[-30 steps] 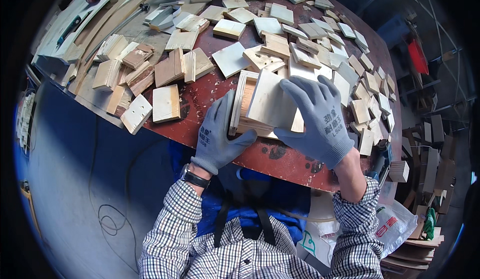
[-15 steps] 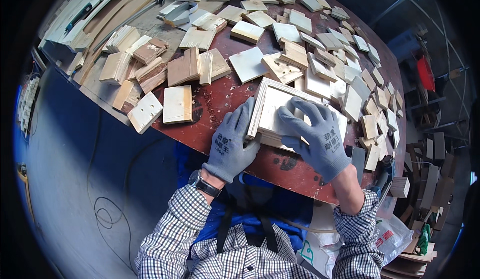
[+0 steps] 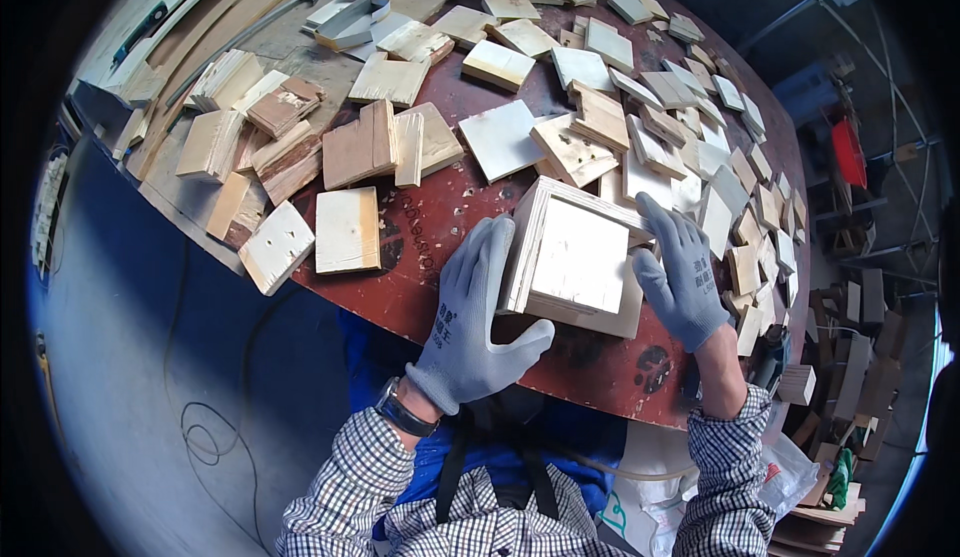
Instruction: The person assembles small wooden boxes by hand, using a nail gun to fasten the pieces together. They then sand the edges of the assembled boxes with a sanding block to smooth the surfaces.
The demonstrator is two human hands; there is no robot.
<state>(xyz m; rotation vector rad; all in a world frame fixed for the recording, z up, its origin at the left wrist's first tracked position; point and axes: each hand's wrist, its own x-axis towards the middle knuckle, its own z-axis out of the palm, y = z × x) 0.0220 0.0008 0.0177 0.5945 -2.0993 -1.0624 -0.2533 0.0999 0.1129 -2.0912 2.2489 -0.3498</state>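
Note:
A pale square wood block (image 3: 583,255) lies in the corner of an L-shaped plywood edging (image 3: 523,242), whose strips run along the block's left and far sides. Another flat wood piece (image 3: 628,309) shows beneath them at the right. My left hand (image 3: 475,322), in a grey glove, lies along the outer left strip with fingers straight and thumb spread out below the near edge. At the far strip's right end is my gloved right hand (image 3: 685,277), fingers extended and thumb apart. Its fingertips are close to the strip; I cannot tell whether they touch. Neither hand grips anything.
Loose wood blocks (image 3: 500,140) crowd the dark red tabletop (image 3: 440,302) at the far side and right. More blocks (image 3: 347,229) lie left of my left hand near the table edge. Long boards (image 3: 215,32) run along the far left, and a cable (image 3: 205,447) trails over the floor.
My right hand has moved off the block to the right, uncovering its top. My left thumb has swung away from the edging. The square block now sits nearer, in full sight.

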